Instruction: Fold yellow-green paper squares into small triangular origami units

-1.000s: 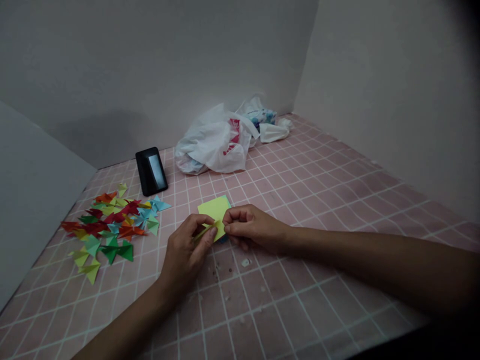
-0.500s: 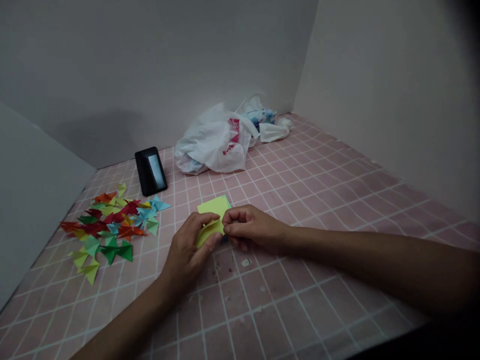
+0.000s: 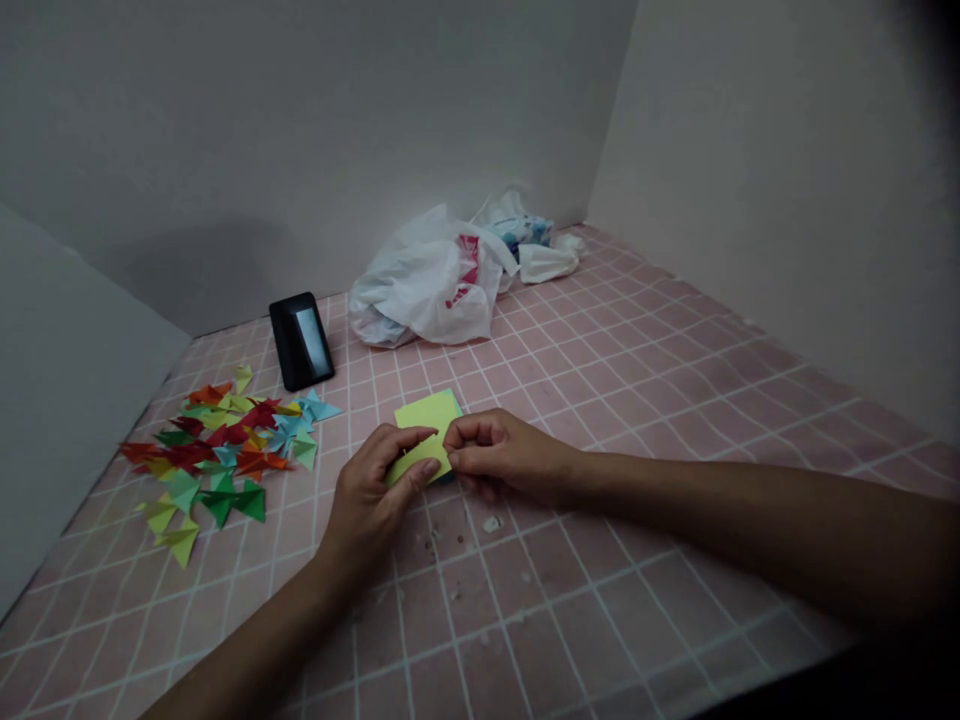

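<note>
Left index and thumb shifted a bit; yellow paper [image 3: 409, 461] lies flatter than half a second ago, when it bowed up. Left hand [image 3: 366, 492] grasps it between thumb and index; right hand [image 3: 517, 456] has fingertips pinched together at its right edge. Paper sits just in front of the paper stack [image 3: 427, 410], on the tiled-pattern table [image 3: 600, 400]. Containers: white plastic bag [image 3: 424, 285] at the back, bulging, contents can't be made out; behind it another bag with a blue-patterned bundle [image 3: 527, 233]. Folded paper pieces [image 3: 187, 457] lie loose at left, near the black tablet [image 3: 291, 350]
</note>
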Demonstrator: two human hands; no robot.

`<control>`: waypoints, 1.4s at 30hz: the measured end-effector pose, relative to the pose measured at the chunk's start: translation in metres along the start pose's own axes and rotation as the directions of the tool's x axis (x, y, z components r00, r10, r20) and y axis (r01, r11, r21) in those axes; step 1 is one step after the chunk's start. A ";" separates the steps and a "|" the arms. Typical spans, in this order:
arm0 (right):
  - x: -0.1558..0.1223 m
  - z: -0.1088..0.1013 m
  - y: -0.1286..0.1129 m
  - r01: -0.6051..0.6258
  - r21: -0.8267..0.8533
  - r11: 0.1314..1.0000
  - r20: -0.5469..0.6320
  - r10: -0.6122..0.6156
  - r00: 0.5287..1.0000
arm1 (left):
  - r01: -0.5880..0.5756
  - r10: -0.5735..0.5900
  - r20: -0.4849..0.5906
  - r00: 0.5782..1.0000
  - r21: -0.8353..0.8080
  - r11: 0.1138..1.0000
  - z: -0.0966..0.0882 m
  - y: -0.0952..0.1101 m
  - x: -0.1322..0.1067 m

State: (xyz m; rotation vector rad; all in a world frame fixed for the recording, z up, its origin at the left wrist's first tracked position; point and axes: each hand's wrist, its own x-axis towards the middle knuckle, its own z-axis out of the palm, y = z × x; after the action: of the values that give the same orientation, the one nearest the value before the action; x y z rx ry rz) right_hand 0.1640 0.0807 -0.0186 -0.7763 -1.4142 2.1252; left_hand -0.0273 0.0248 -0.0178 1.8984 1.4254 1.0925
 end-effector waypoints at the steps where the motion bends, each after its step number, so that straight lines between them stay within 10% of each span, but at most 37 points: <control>1: 0.000 0.000 0.000 0.002 -0.001 1.000 0.002 -0.002 1.000 | -0.008 0.008 -0.011 1.000 -0.007 1.000 0.000 -0.001 0.000; 10: 0.001 0.000 0.002 -0.009 -0.012 1.000 0.003 0.009 1.000 | -0.027 0.027 -0.048 0.999 -0.018 0.999 0.003 0.000 -0.001; 23: 0.000 0.002 0.002 -0.003 -0.078 0.997 -0.006 0.003 1.000 | 0.340 -0.334 0.063 0.940 -0.177 0.924 0.004 0.009 -0.003; 42: 0.000 -0.002 -0.003 -0.028 -0.029 0.999 0.085 0.030 0.996 | -0.062 0.096 0.233 0.968 -0.151 0.987 -0.008 0.000 0.006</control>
State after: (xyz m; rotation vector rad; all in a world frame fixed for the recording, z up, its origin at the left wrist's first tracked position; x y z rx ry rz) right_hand 0.1662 0.0832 -0.0161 -0.7280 -1.4885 2.1887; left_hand -0.0335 0.0301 -0.0115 1.9241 1.1174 0.9369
